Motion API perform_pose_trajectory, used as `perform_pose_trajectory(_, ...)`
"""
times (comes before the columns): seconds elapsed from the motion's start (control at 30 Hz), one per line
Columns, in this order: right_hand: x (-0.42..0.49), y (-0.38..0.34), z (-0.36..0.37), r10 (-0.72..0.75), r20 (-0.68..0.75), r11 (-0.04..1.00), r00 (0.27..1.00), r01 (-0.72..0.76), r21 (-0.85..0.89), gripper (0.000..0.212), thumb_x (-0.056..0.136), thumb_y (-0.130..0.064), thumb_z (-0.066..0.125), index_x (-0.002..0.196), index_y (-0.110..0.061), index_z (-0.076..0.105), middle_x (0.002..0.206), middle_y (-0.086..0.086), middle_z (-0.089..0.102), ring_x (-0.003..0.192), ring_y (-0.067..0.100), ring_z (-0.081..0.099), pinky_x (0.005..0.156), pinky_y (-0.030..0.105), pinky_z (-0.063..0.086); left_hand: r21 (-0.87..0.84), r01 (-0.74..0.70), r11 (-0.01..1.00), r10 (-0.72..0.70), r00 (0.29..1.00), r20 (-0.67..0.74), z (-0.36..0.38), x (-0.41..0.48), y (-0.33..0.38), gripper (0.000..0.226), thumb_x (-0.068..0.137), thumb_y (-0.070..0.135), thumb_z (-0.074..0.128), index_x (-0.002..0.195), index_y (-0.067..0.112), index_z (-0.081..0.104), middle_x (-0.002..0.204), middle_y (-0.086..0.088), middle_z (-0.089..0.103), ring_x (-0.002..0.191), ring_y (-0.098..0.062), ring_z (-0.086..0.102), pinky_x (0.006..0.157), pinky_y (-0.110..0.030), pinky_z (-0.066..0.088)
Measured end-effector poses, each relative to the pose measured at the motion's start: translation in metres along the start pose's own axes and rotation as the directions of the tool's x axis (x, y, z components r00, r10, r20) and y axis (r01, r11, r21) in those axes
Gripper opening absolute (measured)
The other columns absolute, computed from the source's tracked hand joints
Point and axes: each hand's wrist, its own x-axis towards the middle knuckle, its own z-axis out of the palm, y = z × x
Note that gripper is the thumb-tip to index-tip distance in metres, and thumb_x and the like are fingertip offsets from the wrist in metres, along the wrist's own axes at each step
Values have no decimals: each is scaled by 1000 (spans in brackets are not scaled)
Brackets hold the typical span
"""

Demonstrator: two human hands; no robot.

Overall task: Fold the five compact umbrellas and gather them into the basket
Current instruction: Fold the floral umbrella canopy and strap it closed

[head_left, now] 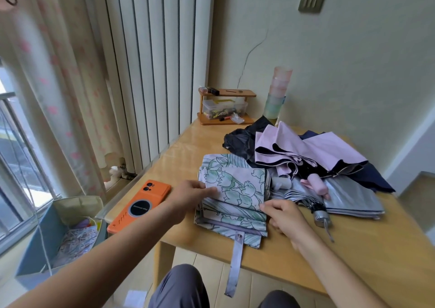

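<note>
Floral umbrella point(237, 190), canopy pleated flat, lying by the near left corner of the worktop point(353, 248); its strap point(235, 265) hangs over the near edge. Left hand point(193, 193): fingers curled onto the left end of the folds. Right hand point(282, 215): fingers pinching the right end. Pink umbrella point(310, 149), silver umbrella point(348, 197) and black umbrella point(240, 140) lie heaped behind, toward the far edge. Orange phone point(141, 204) rests at the left edge; basket point(47, 232) stands on the floor below it.
</note>
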Motion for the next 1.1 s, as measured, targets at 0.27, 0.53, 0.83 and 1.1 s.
perform_pose_trajectory(0.27,0,10,-3,-5,35,1000,999,4,28,17,99,-20,66,94,-7,74,50,-5,36,48,14,30,50,26,23,116,53,992,-49,998,-42,-9,-8,1,26,81,30,85,73,7,76,70,-2,74,66,-14,63,59,-22,45)
perform_pose_trajectory(0.53,-2,8,-3,-61,48,998,997,60,23,23,99,-24,68,90,-3,74,48,-14,42,47,11,32,45,17,28,-81,6,997,0,997,77,-9,-15,8,33,84,24,82,98,-4,74,94,-9,79,92,-21,75,83,-29,57)
perform_pose_trajectory(0.83,1,11,-3,-8,-14,997,1000,9,78,33,100,-29,65,86,1,66,63,6,37,47,12,32,48,23,26,7,58,998,-59,997,42,-11,-18,9,22,80,25,86,83,4,78,79,-1,78,65,-6,72,52,-14,49)
perform_pose_trajectory(1.1,0,6,0,-26,15,998,1000,27,-53,25,95,-29,72,82,-8,75,47,-13,46,43,2,39,51,18,31,192,107,976,-94,993,-74,-8,-7,-1,23,75,30,90,80,9,81,79,-6,78,72,-18,70,55,-21,48)
